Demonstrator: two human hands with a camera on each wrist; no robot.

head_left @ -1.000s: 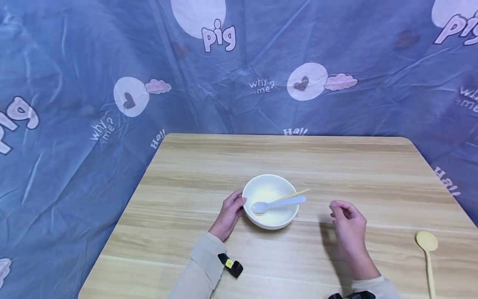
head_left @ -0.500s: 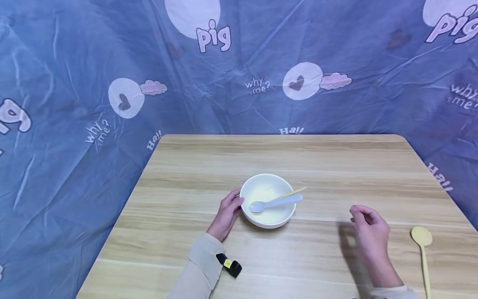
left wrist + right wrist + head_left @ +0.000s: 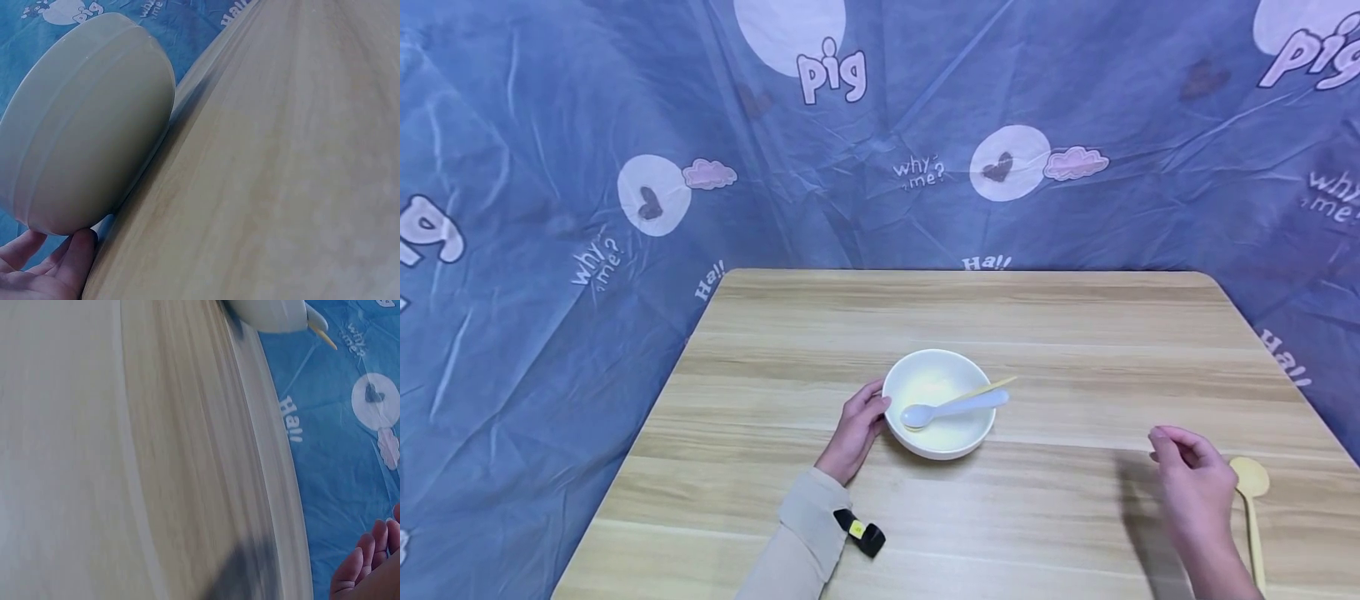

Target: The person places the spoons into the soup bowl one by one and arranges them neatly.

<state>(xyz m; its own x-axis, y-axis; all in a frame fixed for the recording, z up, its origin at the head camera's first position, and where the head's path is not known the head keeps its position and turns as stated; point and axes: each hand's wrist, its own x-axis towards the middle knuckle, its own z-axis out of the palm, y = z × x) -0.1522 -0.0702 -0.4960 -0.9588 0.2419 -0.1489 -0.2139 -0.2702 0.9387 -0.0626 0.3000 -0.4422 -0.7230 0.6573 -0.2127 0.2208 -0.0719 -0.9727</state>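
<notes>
A white bowl (image 3: 938,442) stands upright left of the table's middle. My left hand (image 3: 856,429) holds its left side, thumb at the rim; the left wrist view shows the fingers against the bowl's outer wall (image 3: 94,131). Inside lies a pale lilac spoon (image 3: 958,406), its handle over the right rim. Beneath it, partly covered, is a thin yellow utensil (image 3: 996,386) whose other end is hidden. My right hand (image 3: 1197,483) hovers above the table at the right, loosely curled around nothing. Just right of it lies a yellow spoon (image 3: 1252,477), part of its handle hidden by the wrist.
The wooden table (image 3: 820,325) has rounded far corners. A blue printed cloth (image 3: 865,208) hangs behind it and along its sides. A black strap with a yellow mark (image 3: 857,528) sits on the left sleeve.
My right hand has moved right and toward me, away from the bowl and up to the yellow spoon. The left hand and the bowl stay in place; the head view shifted slightly.
</notes>
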